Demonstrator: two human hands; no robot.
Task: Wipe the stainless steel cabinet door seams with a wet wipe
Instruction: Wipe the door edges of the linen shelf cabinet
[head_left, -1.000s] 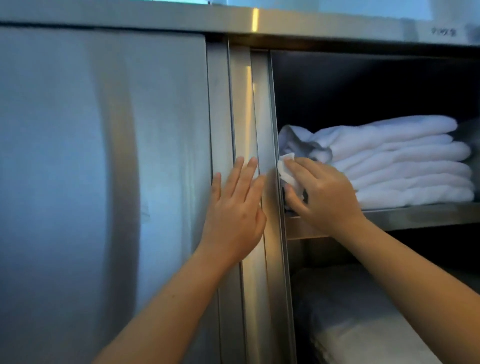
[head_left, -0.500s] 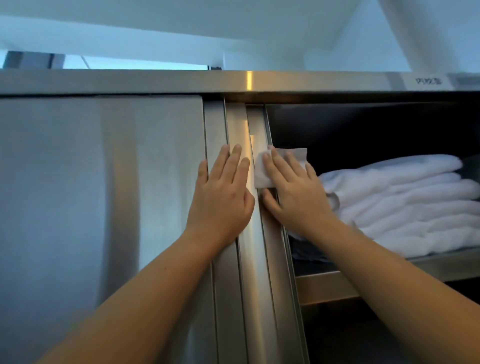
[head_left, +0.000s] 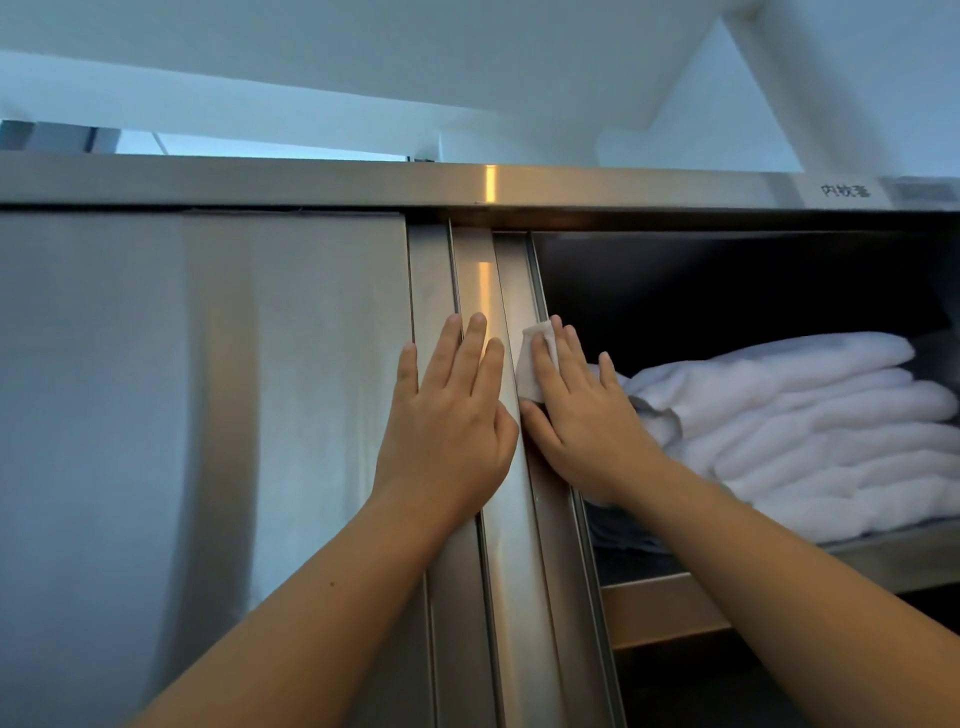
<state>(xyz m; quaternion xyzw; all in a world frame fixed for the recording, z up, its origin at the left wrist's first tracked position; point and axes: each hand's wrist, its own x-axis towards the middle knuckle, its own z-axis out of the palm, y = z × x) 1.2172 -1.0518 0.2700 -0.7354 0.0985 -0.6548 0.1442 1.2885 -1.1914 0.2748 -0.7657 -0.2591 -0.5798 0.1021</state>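
Observation:
A stainless steel cabinet door (head_left: 208, 415) fills the left half of the head view, slid left. Its vertical edge strips and seams (head_left: 511, 291) run down the middle. My left hand (head_left: 449, 415) lies flat on the door edge with straight fingers. My right hand (head_left: 576, 410) presses a white wet wipe (head_left: 532, 364) against the rightmost strip beside the open compartment, fingers straight over it. Only the wipe's upper left part shows past my fingers.
Folded white towels (head_left: 789, 426) are stacked on the steel shelf (head_left: 675, 608) inside the open compartment to the right. The cabinet's top rail (head_left: 311, 182) runs across above the door. White ceiling beams are overhead.
Both hands moved up along the door edge; the right hand slid the wipe from the shelf level up the strip. The camera tilted up, showing the top rail and ceiling.

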